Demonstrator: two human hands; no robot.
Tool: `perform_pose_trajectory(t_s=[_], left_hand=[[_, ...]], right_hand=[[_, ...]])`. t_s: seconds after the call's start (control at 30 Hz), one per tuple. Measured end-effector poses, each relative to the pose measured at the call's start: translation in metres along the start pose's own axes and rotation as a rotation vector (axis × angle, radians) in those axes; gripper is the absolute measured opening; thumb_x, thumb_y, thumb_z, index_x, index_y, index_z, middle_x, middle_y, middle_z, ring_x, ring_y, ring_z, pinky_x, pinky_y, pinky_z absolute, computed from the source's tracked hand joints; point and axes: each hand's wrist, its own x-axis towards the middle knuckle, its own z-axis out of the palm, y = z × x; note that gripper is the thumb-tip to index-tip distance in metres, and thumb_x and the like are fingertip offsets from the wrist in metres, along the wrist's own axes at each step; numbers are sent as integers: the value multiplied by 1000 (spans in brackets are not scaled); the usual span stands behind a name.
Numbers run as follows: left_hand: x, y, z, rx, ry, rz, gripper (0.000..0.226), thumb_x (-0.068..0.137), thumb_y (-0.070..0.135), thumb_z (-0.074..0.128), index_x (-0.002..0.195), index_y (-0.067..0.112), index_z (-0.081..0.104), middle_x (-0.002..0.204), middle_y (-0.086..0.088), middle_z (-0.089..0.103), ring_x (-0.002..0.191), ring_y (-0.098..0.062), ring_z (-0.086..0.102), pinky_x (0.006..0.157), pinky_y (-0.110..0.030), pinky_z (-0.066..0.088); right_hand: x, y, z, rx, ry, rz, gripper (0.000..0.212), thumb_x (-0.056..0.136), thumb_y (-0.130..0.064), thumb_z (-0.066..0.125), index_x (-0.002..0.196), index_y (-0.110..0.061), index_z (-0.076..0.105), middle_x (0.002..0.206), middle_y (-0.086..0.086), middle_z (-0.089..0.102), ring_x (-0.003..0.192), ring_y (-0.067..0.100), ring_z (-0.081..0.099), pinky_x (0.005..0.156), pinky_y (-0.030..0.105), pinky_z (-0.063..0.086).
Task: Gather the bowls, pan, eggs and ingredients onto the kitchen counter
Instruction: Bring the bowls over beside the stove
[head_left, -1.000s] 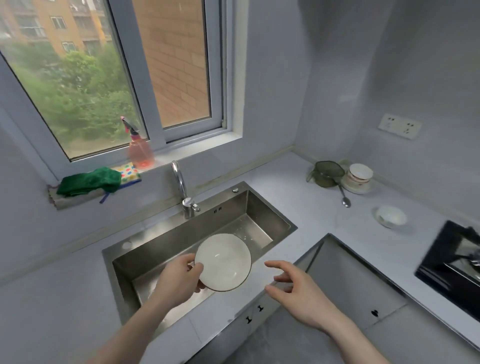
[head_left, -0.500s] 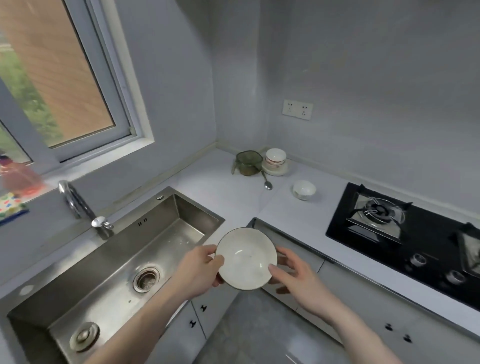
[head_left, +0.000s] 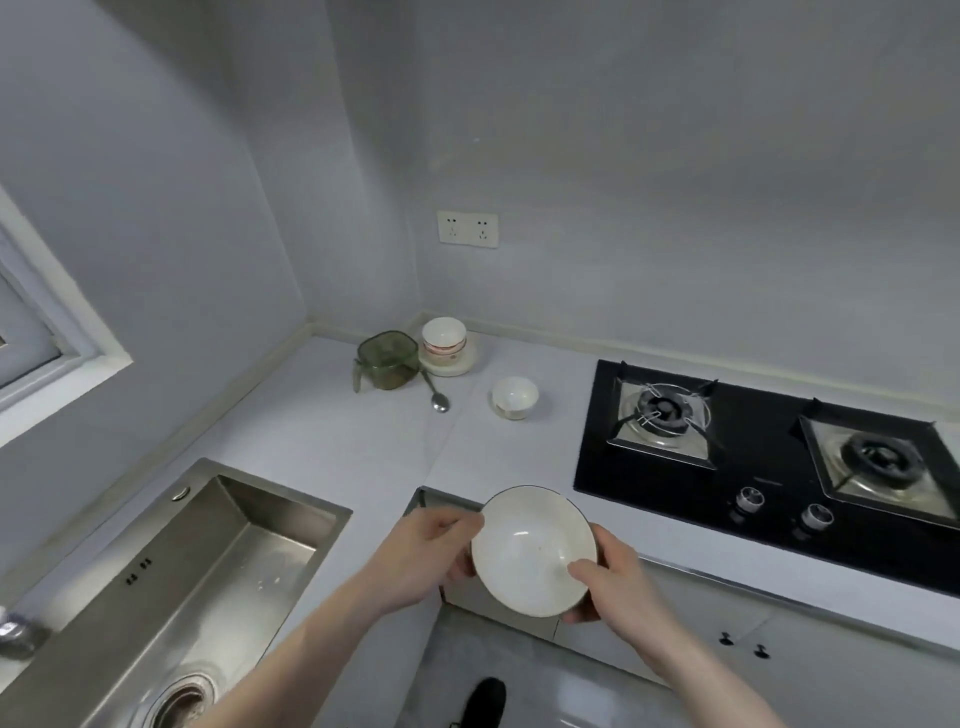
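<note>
At the 6 o'clock position of the head view, both hands are holding a white bowl (head_left: 534, 551) above the inner corner of the counter (head_left: 332, 436), in front of the cabinet fronts. The left hand (head_left: 422, 556) is gripping the bowl's rim at its 9 o'clock side, fingers curled round the edge. The right hand (head_left: 610, 582) is clamping the rim at its 4 o'clock side, thumb lying inside the bowl and fingers wrapping underneath. The bowl is tilting toward the camera, showing its inner face and a thin dark rim line.

Toward 12 o'clock from the bowl, a small white bowl (head_left: 514, 397) is standing alone on the counter. At 11 o'clock, in the counter's far corner, a stack of small bowls (head_left: 443, 338) is sitting on a white plate (head_left: 457, 364). A green glass container (head_left: 387, 359) is standing just beside that plate at its 9 o'clock side. A metal spoon (head_left: 436, 395) is lying on the counter, its handle reaching toward the plate.

At 2 o'clock, a black gas hob (head_left: 753, 467) with two burners is sitting in the counter. At 8 o'clock, a steel sink (head_left: 171, 582) is occupying the counter's left run. A double wall socket (head_left: 467, 228) is sitting on the wall above the corner.
</note>
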Motion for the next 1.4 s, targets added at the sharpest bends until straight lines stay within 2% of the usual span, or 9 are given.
perform_pose_trajectory(t_s=[0.2, 0.3, 0.47, 0.6, 0.7, 0.93, 1.03, 1.17, 1.4], left_hand=[[145, -30, -30, 89, -6, -90, 20, 91, 40, 61, 106, 30, 69, 96, 6, 73, 75, -16, 73, 67, -27, 53], [215, -41, -40, 143, -18, -120, 34, 90, 35, 65, 123, 28, 59, 110, 6, 65, 84, -21, 73, 62, -26, 51], [324, -38, -35, 364, -103, -84, 61, 91, 30, 64, 146, 26, 40, 137, -8, 52, 102, -23, 61, 83, -29, 50], [392, -44, -26, 457, -175, -128, 76, 87, 29, 63, 154, 28, 27, 131, -11, 52, 88, -29, 66, 80, -38, 58], [423, -49, -20, 521, -219, -171, 80, 86, 30, 59, 156, 33, 19, 117, -12, 60, 82, -28, 68, 70, -37, 60], [474, -59, 0, 531, -273, -222, 77, 84, 19, 59, 153, 32, 26, 85, -11, 58, 66, -27, 54, 49, -23, 40], [489, -62, 8, 524, -229, -216, 63, 77, 24, 66, 137, 23, 47, 88, -11, 61, 69, -29, 55, 57, -28, 40], [494, -58, 11, 762, -60, -84, 34, 92, 41, 61, 117, 19, 63, 111, -7, 69, 98, -30, 66, 80, -30, 51], [468, -47, 15, 774, 32, 47, 22, 95, 46, 59, 102, 27, 67, 99, -3, 72, 90, -30, 67, 70, -30, 48]], right_hand=[[65, -9, -25, 19, 181, 100, 41, 94, 2, 47, 126, -21, 58, 112, 8, 64, 73, 29, 73, 61, 38, 62], [91, -18, -37, 35, 244, 140, 43, 94, 0, 47, 129, -22, 55, 113, 9, 64, 68, 30, 75, 60, 36, 61], [119, -36, -56, 69, 353, 178, 43, 94, -1, 47, 131, -20, 55, 112, 8, 64, 71, 33, 74, 61, 36, 61], [126, -44, -68, 112, 439, 191, 41, 95, -2, 48, 131, -21, 54, 112, 7, 64, 57, 18, 70, 60, 34, 60], [127, -43, -75, 149, 512, 211, 41, 95, -2, 48, 131, -21, 54, 111, 7, 64, 62, 22, 73, 60, 36, 61], [120, -32, -95, 191, 637, 254, 44, 93, -4, 48, 134, -21, 56, 111, 12, 67, 72, 32, 76, 60, 37, 60], [117, -27, -100, 207, 675, 270, 45, 93, -4, 49, 133, -22, 56, 109, 11, 68, 72, 32, 76, 60, 36, 60], [112, -23, -101, 229, 712, 275, 43, 93, -5, 50, 132, -22, 58, 108, 10, 67, 67, 24, 73, 60, 34, 60], [101, -6, -106, 307, 729, 274, 41, 93, -1, 48, 127, -20, 61, 104, 15, 68, 69, 30, 75, 61, 38, 61]])
